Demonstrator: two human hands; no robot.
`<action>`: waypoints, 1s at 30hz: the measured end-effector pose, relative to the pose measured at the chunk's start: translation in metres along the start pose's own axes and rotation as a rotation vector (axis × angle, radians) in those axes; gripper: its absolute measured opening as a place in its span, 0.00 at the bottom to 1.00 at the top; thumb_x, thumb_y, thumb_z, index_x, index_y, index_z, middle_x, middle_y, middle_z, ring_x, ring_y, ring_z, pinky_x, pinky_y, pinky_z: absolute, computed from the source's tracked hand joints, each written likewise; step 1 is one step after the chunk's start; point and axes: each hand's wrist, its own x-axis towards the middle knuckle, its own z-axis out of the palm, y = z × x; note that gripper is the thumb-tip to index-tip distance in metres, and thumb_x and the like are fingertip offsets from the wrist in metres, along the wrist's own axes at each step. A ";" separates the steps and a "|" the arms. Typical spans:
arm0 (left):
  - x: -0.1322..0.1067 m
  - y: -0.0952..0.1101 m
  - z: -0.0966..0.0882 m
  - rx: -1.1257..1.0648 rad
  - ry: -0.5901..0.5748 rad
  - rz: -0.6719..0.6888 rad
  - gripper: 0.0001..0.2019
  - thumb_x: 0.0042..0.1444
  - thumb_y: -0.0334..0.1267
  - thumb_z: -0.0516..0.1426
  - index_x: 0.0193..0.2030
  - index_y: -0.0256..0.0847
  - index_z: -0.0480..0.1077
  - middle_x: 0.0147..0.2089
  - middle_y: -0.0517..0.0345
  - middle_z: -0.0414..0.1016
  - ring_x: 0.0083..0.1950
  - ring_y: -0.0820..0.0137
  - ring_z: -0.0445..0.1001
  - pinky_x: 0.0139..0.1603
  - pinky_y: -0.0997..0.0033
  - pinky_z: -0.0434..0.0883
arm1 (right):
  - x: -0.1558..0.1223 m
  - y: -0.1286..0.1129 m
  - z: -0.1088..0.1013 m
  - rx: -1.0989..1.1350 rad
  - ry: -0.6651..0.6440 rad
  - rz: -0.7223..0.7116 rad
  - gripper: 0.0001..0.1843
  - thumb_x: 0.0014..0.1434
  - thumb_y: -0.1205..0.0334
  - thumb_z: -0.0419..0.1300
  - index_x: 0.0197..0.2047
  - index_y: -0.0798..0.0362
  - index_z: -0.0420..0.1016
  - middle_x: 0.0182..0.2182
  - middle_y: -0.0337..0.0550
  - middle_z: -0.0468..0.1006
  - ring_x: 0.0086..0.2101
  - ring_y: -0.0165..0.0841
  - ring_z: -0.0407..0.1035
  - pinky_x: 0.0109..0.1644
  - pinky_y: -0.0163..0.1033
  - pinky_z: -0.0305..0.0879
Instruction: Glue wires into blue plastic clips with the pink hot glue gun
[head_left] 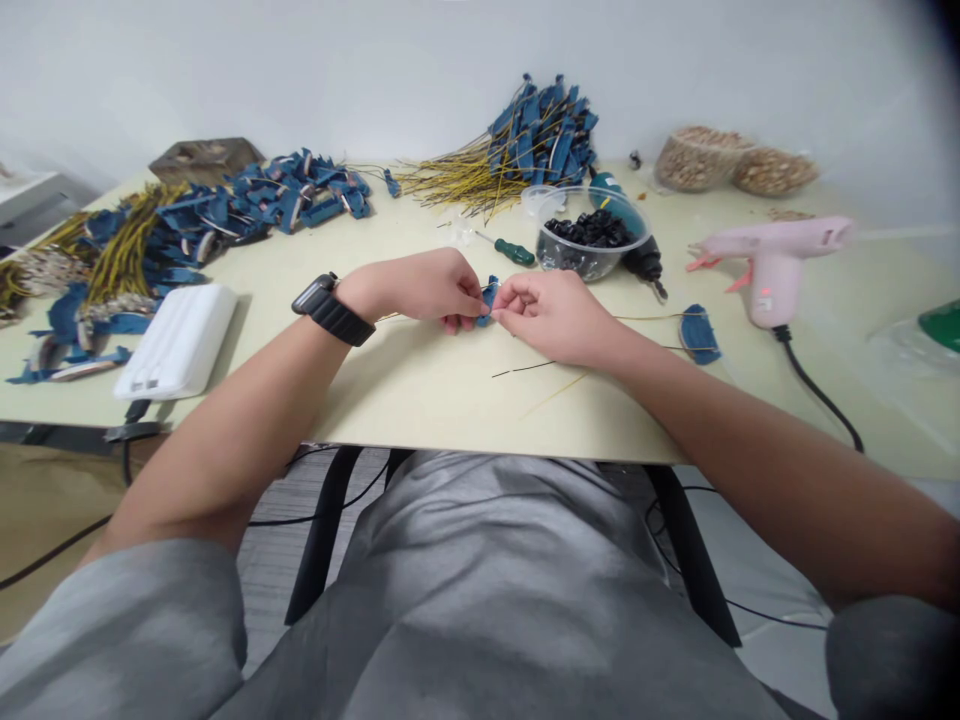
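Observation:
My left hand (431, 288), with a black watch (330, 308) on its wrist, and my right hand (551, 315) meet over the middle of the pale table (420, 395). Both pinch one small blue piece (488, 297) between their fingertips. A thin yellow wire (652, 318) runs from my right hand to a loose blue piece (699, 334) lying to the right. Short wire offcuts (525, 368) lie just in front of my hands.
A pink glue gun (772, 262) with a black cord stands at right. A clear bowl of black beads (589, 243), a green screwdriver (510, 249) and a rotary tool (637, 240) sit behind. Piles of blue wired pieces (536, 140) (187, 215) fill the back and left. A white power bank (178, 340) lies at left.

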 end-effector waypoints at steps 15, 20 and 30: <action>0.000 0.001 0.000 0.011 0.006 0.009 0.12 0.62 0.45 0.63 0.33 0.40 0.81 0.34 0.52 0.86 0.37 0.62 0.83 0.44 0.61 0.75 | -0.001 0.001 0.001 0.005 0.002 -0.007 0.05 0.65 0.71 0.66 0.37 0.53 0.81 0.29 0.38 0.80 0.32 0.33 0.70 0.42 0.42 0.64; -0.001 0.003 0.000 -0.001 0.009 -0.010 0.12 0.61 0.45 0.62 0.34 0.40 0.81 0.35 0.52 0.86 0.39 0.60 0.85 0.47 0.59 0.76 | -0.001 0.001 0.001 0.007 0.005 -0.009 0.06 0.65 0.71 0.67 0.37 0.52 0.80 0.29 0.37 0.80 0.32 0.33 0.70 0.42 0.42 0.63; -0.001 -0.002 -0.001 0.004 -0.018 0.011 0.13 0.63 0.46 0.62 0.37 0.39 0.82 0.37 0.51 0.86 0.41 0.61 0.86 0.49 0.62 0.76 | -0.001 0.003 0.001 -0.004 0.006 -0.006 0.05 0.65 0.71 0.68 0.37 0.52 0.81 0.29 0.38 0.80 0.32 0.33 0.70 0.42 0.42 0.64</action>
